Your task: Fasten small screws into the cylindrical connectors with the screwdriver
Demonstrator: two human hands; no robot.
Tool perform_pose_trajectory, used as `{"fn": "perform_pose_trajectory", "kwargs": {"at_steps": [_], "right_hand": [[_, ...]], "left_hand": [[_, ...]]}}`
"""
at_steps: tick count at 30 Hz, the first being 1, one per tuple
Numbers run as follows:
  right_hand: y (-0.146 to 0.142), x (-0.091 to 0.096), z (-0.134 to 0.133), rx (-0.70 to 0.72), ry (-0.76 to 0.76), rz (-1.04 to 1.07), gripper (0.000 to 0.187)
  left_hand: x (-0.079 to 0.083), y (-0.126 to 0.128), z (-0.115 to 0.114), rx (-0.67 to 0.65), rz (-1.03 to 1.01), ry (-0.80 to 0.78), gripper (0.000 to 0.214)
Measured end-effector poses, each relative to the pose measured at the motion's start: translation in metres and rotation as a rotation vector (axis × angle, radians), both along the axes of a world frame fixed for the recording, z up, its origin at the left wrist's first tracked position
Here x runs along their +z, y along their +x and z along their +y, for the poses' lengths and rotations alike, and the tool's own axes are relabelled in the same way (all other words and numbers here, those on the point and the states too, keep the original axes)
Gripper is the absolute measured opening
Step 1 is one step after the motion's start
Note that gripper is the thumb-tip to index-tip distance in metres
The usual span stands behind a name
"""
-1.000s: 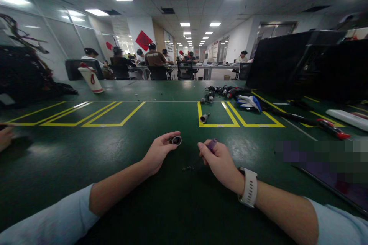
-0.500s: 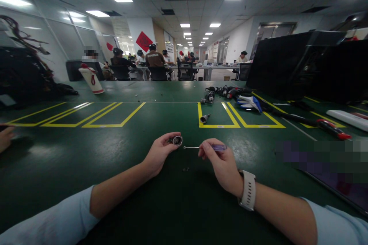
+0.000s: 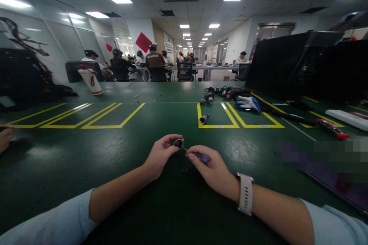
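Note:
My left hand (image 3: 159, 153) pinches a small round metal part (image 3: 178, 143) just above the green table (image 3: 86, 160). My right hand (image 3: 211, 168) grips a small screwdriver with a purple handle (image 3: 202, 157); its thin shaft points left and its tip meets the round part. A few tiny screws (image 3: 185, 169) lie on the table between my hands. A white watch sits on my right wrist.
Yellow tape boxes mark the table. A small metal cylinder (image 3: 203, 119) lies in one box; more parts (image 3: 220, 92), a blue-white glove (image 3: 248, 103) and a red-handled tool (image 3: 330, 128) lie beyond. A white bottle (image 3: 91, 80) stands far left. Another person's hand (image 3: 4, 138) rests at the left edge. Black monitors stand at the right.
My right hand turned the screwdriver to point left and moved it leftward until its tip reached the round part. My left hand stayed nearly still.

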State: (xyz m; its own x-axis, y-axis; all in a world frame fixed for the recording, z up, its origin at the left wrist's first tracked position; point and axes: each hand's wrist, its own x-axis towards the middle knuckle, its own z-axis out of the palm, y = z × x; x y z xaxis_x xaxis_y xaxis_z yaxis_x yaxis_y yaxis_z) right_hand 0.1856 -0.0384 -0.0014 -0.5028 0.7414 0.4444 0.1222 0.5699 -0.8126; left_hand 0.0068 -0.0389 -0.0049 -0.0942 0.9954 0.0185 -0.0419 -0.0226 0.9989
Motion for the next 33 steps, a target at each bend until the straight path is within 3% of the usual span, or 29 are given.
{"fn": "perform_pose_trajectory", "kwargs": {"at_steps": [7, 12, 17, 21, 25, 33], "right_hand": [[-0.0010, 0.0009, -0.0042, 0.030, 0.108, -0.076, 0.014], [-0.0008, 0.0023, -0.0060, 0.024, 0.122, -0.091, 0.014], [0.0007, -0.0002, -0.0057, -0.004, 0.067, 0.010, 0.015], [0.0047, -0.0031, -0.0025, -0.097, -0.089, 0.173, 0.029], [0.0062, -0.0032, -0.0003, -0.097, -0.212, 0.181, 0.034], [0.0040, -0.0018, -0.0001, -0.095, -0.191, 0.110, 0.031]], "left_hand": [[0.0003, 0.0010, 0.0008, 0.077, 0.030, -0.026, 0.021], [-0.0019, -0.0010, 0.0016, 0.063, 0.035, -0.002, 0.019], [-0.0018, -0.0014, 0.0024, 0.070, 0.034, -0.028, 0.020], [-0.0034, -0.0038, 0.0036, 0.071, -0.008, -0.051, 0.021], [-0.0055, -0.0053, 0.0036, 0.036, -0.013, -0.064, 0.023], [-0.0014, -0.0011, 0.0028, 0.049, -0.024, -0.078, 0.023]]}}
